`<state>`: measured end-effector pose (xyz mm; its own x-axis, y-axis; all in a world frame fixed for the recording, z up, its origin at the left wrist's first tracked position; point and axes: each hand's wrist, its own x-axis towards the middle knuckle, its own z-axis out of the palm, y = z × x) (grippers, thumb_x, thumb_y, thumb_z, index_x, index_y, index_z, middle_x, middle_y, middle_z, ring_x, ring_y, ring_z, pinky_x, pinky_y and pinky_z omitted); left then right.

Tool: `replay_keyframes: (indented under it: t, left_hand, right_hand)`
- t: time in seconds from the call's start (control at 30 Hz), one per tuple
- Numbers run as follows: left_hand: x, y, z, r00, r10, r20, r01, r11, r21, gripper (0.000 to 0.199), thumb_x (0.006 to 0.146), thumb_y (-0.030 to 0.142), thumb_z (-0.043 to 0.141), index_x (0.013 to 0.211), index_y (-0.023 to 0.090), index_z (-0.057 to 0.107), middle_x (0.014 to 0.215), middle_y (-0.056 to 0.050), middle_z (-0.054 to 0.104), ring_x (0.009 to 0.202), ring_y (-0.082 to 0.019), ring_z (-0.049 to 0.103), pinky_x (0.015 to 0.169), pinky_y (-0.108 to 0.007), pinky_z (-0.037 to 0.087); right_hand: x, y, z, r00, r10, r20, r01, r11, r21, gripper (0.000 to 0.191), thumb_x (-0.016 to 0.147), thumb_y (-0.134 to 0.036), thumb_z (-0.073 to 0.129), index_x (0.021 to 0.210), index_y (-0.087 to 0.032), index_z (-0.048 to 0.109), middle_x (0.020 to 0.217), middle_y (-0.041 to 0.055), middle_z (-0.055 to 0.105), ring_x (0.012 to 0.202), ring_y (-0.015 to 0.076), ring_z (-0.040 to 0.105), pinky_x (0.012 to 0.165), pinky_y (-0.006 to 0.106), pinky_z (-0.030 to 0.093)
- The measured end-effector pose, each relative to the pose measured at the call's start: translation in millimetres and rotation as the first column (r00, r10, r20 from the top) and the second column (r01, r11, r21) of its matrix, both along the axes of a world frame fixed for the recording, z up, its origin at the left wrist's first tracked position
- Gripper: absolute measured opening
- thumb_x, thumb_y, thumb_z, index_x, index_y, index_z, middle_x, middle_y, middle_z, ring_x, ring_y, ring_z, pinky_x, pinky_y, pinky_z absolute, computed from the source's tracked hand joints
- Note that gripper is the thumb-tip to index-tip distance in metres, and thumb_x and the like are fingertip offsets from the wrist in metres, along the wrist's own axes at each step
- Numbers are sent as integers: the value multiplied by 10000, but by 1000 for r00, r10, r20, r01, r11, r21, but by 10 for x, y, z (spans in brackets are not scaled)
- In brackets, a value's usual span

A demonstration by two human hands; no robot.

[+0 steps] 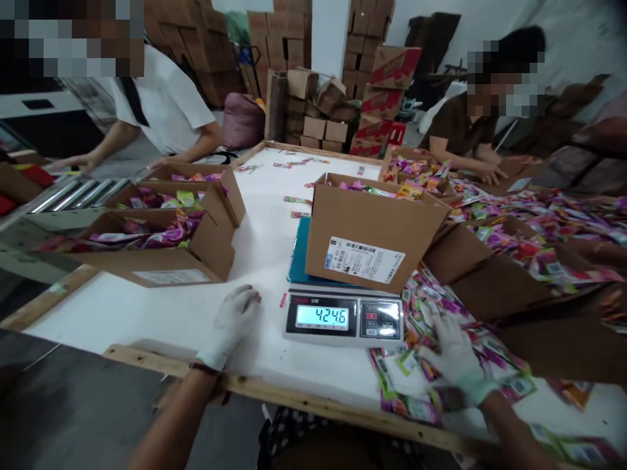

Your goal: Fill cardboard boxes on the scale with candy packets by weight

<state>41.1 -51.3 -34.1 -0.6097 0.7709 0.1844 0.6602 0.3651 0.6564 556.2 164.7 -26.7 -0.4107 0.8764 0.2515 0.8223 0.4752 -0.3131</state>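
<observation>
My left hand (234, 324), in a white glove with the fingertips showing, rests on the white table left of the scale. Its fingers are curled together, and nothing shows in them. My right hand (453, 349), also gloved and somewhat blurred, is over a loose pile of small, colourful snack packets (409, 405), its fingers apart. Between the hands stands a digital scale (343, 349) reading 424.6. On its teal plate (297, 254) sits an open cardboard box (372, 225) with a white label, tilted slightly and holding similar packets.
Several filled boxes (215, 241) stand at left beside a roller conveyor (81, 189). At right are more open boxes (490, 281) and a large packet heap (539, 212). Co-workers sit or stand at both sides. Stacked cartons (386, 98) rise behind. A wooden strip (274, 391) edges the table.
</observation>
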Motion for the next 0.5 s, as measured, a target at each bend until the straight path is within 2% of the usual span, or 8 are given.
replay_keyframes:
  t: [0.03,0.1,0.2,0.27,0.33,0.37,0.43,0.5]
  left_hand:
    - [6,20,2,1000,12,2,-12,1000,20,362,824,440,542,955,175,752,1243,-138,709,1168,-292,649,1121,-472,497]
    - [-5,90,34,999,39,9,-39,996,77,364,832,435,528,954,158,731,1197,-145,720,1112,-272,673,1057,-442,543]
    - [-27,266,313,996,90,2,-89,975,204,376,879,433,508,1024,134,684,1163,-153,719,1065,-236,690,986,-386,578]
    - [35,421,753,995,96,-26,-84,952,296,413,919,455,523,1130,127,658,1246,-148,691,1146,-226,671,1037,-378,557]
    - [200,612,1379,993,53,-102,-10,924,383,473,949,483,549,1255,132,628,1345,-115,653,1258,-205,625,1114,-368,510]
    - [314,724,1723,975,26,-223,77,893,443,512,959,475,559,1282,83,615,1359,-131,641,1297,-215,603,1138,-398,490]
    - [565,973,2364,874,-56,-484,295,851,434,573,997,484,497,1321,16,568,1441,-134,585,1400,-211,520,1212,-440,400]
    - [787,1215,2803,744,-126,-656,415,857,305,678,992,549,453,1412,16,479,1525,-129,500,1481,-261,430,1232,-494,347]
  right_hand:
    - [1,-65,-174,999,11,45,-12,1000,7,566,871,-543,555,1294,-177,635,1362,210,629,1321,429,566,1094,640,461]
    - [-33,-111,-334,997,59,41,-59,998,-4,406,922,-442,488,1159,-190,700,1294,185,672,1256,375,616,1099,584,476]
    - [-86,18,-261,992,124,11,-122,988,-94,366,930,-303,424,1090,-183,731,1122,160,728,1122,319,678,1040,510,532]
    - [-101,147,-145,988,155,-8,-154,977,-150,417,920,-260,407,1169,-164,727,1136,164,736,1142,310,678,1039,493,538]
    - [-117,253,-27,986,166,-21,-167,969,-184,462,916,-258,414,1261,-155,704,1230,167,725,1200,304,666,1061,485,531]
    - [-133,293,41,985,173,-24,-175,965,-194,473,911,-274,435,1289,-154,694,1280,168,713,1229,308,657,1075,488,524]
    - [-190,355,226,982,185,-47,-190,964,-184,480,893,-339,499,1293,-155,692,1324,170,698,1258,323,647,1096,494,514]
    - [-284,405,512,979,161,-127,-176,977,-124,482,880,-415,553,1264,-162,697,1306,170,705,1243,326,656,1094,485,522]
